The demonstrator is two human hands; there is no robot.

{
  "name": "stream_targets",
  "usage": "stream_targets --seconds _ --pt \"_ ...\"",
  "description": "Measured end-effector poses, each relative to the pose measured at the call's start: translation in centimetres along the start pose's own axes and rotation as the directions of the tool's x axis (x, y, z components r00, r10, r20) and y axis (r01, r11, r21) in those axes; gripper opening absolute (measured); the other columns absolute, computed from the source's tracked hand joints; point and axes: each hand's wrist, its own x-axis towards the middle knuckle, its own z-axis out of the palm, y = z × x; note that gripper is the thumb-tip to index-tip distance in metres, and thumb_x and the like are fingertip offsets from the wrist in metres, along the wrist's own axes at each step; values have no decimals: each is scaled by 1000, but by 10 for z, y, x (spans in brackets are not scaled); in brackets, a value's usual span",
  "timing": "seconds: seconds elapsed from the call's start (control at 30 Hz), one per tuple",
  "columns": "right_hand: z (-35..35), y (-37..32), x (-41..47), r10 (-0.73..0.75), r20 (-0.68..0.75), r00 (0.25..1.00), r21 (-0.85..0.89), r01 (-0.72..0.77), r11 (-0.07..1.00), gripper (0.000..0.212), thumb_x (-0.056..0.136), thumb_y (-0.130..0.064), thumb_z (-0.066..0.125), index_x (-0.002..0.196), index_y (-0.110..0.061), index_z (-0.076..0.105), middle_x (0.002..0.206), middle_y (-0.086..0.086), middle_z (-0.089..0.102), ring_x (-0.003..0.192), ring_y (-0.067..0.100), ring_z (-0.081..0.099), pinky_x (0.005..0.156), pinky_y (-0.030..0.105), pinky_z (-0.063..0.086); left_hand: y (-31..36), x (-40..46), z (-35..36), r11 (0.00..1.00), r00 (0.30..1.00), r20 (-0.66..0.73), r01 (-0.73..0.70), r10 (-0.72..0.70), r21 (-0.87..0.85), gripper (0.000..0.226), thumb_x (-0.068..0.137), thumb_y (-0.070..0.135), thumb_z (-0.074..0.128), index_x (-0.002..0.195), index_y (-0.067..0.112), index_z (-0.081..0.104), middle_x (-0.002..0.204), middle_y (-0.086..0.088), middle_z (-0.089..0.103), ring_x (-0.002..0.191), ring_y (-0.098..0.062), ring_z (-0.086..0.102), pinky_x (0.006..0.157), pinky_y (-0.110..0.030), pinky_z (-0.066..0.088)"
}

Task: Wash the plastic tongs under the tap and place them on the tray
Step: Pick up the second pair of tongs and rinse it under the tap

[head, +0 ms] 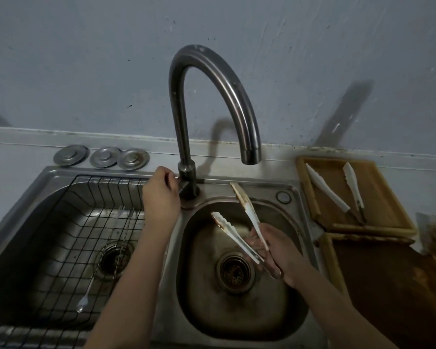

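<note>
My right hand (275,250) grips white plastic tongs (247,212) near their hinge, over the small right sink basin (212,311). The two arms are spread apart and carry brown stains near the tips. They point up and left, below the spout of the curved metal tap (227,96). No water runs from the spout. My left hand (160,191) is closed on the tap handle at the tap's base. A wooden tray (388,197) stands right of the sink with another pair of white tongs (337,192) lying in it.
The large left basin (23,248) holds a black wire rack (68,238) with a spoon and a fork on it. Three round metal drain covers (102,156) lie behind it. A second wooden tray (388,285) sits at the right front.
</note>
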Motion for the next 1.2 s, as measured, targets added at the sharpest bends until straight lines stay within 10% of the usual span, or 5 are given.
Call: stream_targets --seconds 0.37,0.7,1.0,1.2 --pt "7 10 -1 -98 -10 995 -448 83 890 30 99 -37 30 107 -21 54 97 6 69 68 20 67 50 29 46 -13 -8 1 994 998 -55 -25 19 -104 18 93 10 46 94 1 61 79 -19 68 71 -31 64 67 -38 49" --pt "11 6 -8 -154 -8 988 -506 129 853 30 99 -36 29 87 -26 55 81 1 63 61 11 61 48 24 42 -19 -15 -1 988 999 -40 8 -14 -157 20 94 9 43 97 1 61 88 -14 69 71 -19 58 61 -14 34" --pt "15 7 -5 -284 -12 959 -626 215 750 30 98 -34 34 76 -29 53 68 5 55 59 17 50 54 30 38 -18 -17 -5 976 998 -25 45 -51 -211 18 94 11 45 101 4 60 93 -15 70 74 -19 59 72 -31 49" --pt "22 4 -3 -299 32 954 -668 243 703 29 98 -34 35 86 -18 56 63 -4 48 52 7 43 54 27 36 2 -69 7 929 978 6 198 -206 -314 54 89 14 58 135 0 34 137 -13 37 124 -18 40 101 -26 35"
